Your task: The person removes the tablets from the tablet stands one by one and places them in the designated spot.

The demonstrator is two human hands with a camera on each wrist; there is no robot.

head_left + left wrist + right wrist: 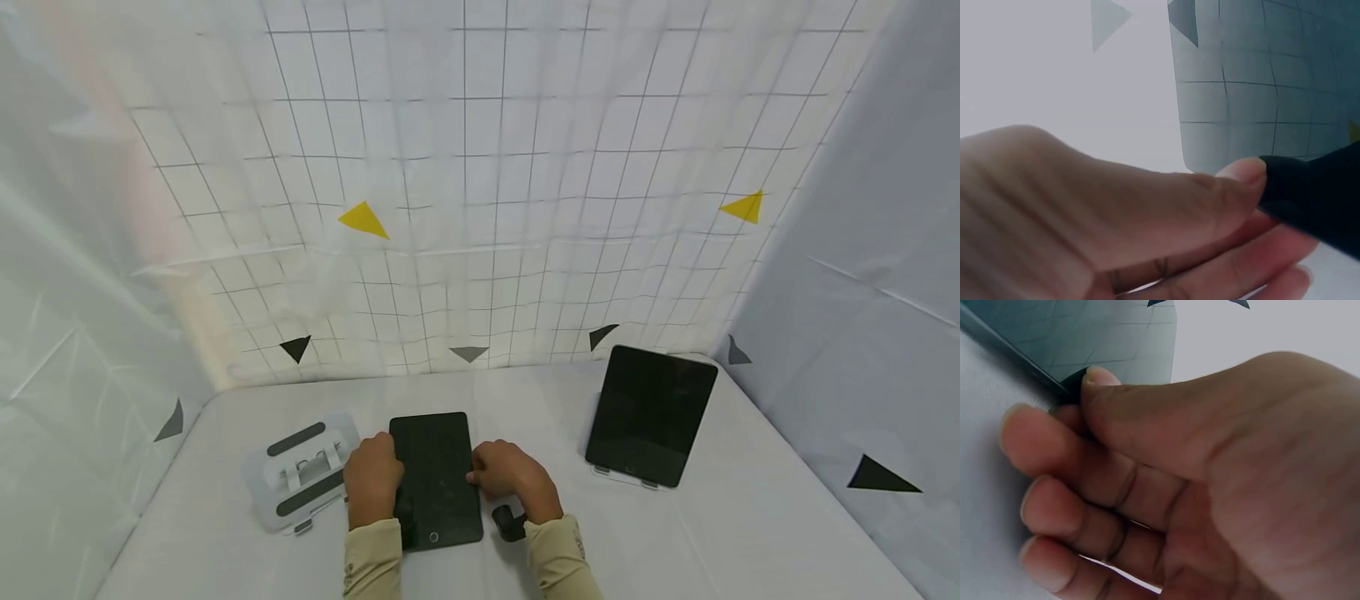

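Currently, the left hand [373, 473] and right hand [512, 472] pinch opposite edges of a black tablet [435, 471] over the counter [720, 542]; left of it lies a grey stand [309, 492], right a propped second tablet [651, 417].

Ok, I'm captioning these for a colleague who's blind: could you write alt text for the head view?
A person's left hand and right hand hold opposite edges of a dark tablet at a white table. A pale stand with dark strips lies to the left; a second dark tablet leans propped up on the right.
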